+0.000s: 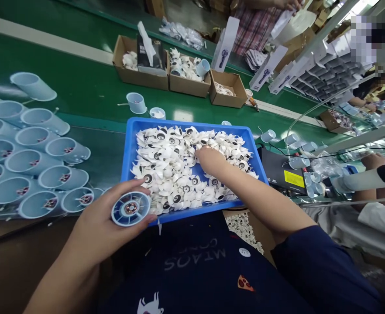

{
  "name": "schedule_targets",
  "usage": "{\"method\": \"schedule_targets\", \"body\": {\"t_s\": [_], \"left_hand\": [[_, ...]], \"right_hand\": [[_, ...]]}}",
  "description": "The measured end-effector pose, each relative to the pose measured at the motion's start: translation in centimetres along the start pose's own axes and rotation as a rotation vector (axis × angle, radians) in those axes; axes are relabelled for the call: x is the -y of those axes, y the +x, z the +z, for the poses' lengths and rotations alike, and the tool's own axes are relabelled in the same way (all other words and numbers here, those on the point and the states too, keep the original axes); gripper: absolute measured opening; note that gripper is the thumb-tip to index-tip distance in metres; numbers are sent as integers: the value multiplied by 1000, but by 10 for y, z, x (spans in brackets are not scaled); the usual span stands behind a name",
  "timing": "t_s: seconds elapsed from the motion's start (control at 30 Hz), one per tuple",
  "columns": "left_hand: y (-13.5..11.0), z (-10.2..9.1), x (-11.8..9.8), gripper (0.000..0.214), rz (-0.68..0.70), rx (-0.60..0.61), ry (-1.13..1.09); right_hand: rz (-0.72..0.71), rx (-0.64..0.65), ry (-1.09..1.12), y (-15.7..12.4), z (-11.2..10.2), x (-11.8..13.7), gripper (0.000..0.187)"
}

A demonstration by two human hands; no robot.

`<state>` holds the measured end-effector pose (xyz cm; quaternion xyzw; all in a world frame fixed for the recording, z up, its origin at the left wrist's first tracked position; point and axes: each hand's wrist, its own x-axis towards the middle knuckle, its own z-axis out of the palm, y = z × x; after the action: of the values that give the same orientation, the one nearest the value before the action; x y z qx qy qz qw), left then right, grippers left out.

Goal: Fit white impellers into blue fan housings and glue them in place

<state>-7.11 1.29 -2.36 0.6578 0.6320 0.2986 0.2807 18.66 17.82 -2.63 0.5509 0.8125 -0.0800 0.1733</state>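
Note:
My left hand (104,213) grips a light blue fan housing (131,209) at the tray's front left corner, thumb and fingers around its sides. The housing's spoked end, with a copper-coloured centre, faces me. In front of me sits a blue tray (192,123) heaped with small white fan impellers (166,179), many showing a dark round hub. My right hand (210,160) reaches into the middle of this heap. Its fingers point down and away, hidden behind the back of the hand, so whether they hold an impeller does not show.
Many light blue housings (32,161) stand grouped on the left. Behind the tray are cardboard boxes (143,80) with white parts and a small box (228,89) with rings. A black device (284,172) with a yellow label lies right of the tray. Other people work across and to the right.

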Motion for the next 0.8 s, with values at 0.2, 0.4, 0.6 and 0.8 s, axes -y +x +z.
{"method": "schedule_targets", "body": {"t_s": [0.2, 0.4, 0.6, 0.8], "left_hand": [[-10, 1, -2, 54, 14, -3, -103], [-11, 4, -2, 46, -85, -100, -197], [-6, 9, 3, 54, 101, -5, -133], [-2, 18, -13, 48, 171, 41, -58]], "right_hand": [[-34, -59, 67, -9, 3, -3, 40], [-159, -53, 844, -55, 7, 3, 30], [-222, 400, 2130, -101, 22, 19, 57], [-217, 467, 2217, -104, 25, 23, 57]]}}
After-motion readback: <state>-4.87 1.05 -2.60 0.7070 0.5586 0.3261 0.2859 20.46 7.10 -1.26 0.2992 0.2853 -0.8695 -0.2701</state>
